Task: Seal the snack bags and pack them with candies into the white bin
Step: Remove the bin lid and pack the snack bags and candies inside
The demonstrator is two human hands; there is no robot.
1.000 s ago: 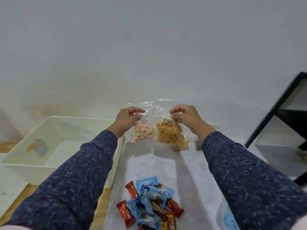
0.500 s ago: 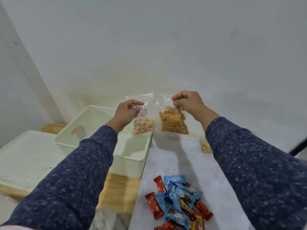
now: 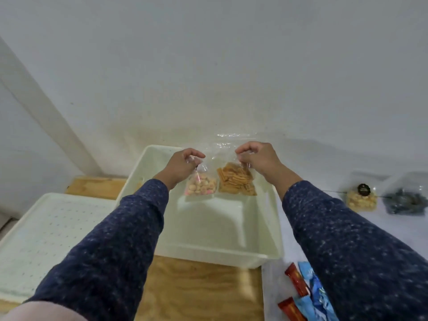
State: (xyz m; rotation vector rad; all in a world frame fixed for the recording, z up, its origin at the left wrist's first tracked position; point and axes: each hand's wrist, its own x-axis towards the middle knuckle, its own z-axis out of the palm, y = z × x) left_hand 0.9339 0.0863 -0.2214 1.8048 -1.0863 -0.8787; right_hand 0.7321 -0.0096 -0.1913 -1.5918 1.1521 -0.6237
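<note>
Two snack bags hang side by side above the white bin, both clear plastic and held up by their tops. The bag of round snacks, pale with some pink pieces, hangs from the left hand, whose fingers and thumb are curled and pinch the plastic at its upper edge. The bag of stick snacks, filled with orange-brown stick-shaped pieces, hangs from the right hand, which pinches its top in the same way. The two bags are just beside each other, their lower edges over the far half of the bin and apart from its floor. Whether their tops are sealed cannot be told, since the plastic there is bunched and glares.

The bin is a pale rectangular tub; no contents show in the part of its inside that is visible. It stands partly on a wooden board, with its right side against a light grey surface. On that surface, near the right arm, lie wrapped candies in red and blue wrappers, partly hidden by the dark blue speckled sleeve. Farther back on the surface stand two more clear bags: a bag of pale snacks with a dark round label, and just beside it a bag of dark pieces. Left of the bin lies a white perforated tray.
</note>
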